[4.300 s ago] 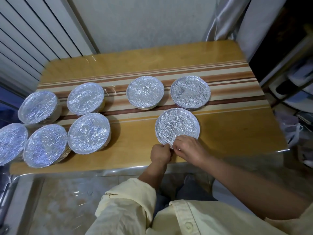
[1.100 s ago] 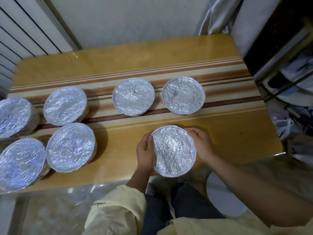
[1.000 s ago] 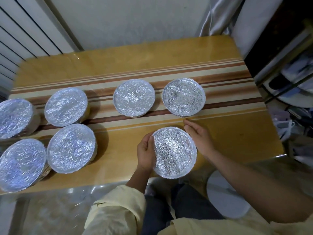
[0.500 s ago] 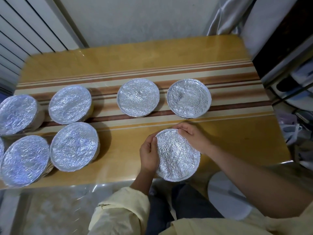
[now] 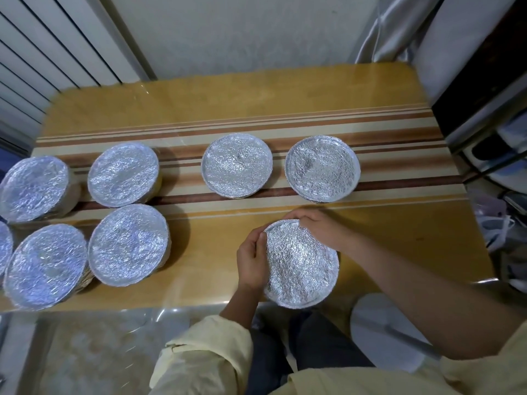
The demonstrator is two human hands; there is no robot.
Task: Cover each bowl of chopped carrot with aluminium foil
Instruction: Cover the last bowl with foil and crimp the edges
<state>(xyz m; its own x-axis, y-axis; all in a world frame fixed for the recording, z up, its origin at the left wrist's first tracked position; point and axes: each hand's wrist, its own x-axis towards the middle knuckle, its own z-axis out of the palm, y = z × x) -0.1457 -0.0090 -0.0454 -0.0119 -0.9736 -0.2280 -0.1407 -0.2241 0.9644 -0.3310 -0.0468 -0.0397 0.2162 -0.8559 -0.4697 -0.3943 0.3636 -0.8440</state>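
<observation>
A foil-covered bowl point(image 5: 302, 266) sits at the near edge of the wooden table point(image 5: 228, 109), slightly over the edge. My left hand point(image 5: 252, 260) grips its left rim, fingers curled against the foil. My right hand point(image 5: 319, 228) curls over the far rim, fingertips pressing the foil edge. Two more foil-covered bowls stand behind it, one in the middle point(image 5: 236, 165) and one to the right point(image 5: 322, 168). Several foil-covered bowls cluster at the left, among them one nearer the middle point(image 5: 128, 245). No carrot is visible.
The table's right edge meets a dark shelf unit point(image 5: 484, 81). A white wall and slatted panel point(image 5: 42, 52) lie beyond the far side. A white round stool point(image 5: 385, 332) stands below the near edge at right.
My right hand slid from the bowl's right side round to its far rim. My left hand stayed on the left rim. The camera shifted a little.
</observation>
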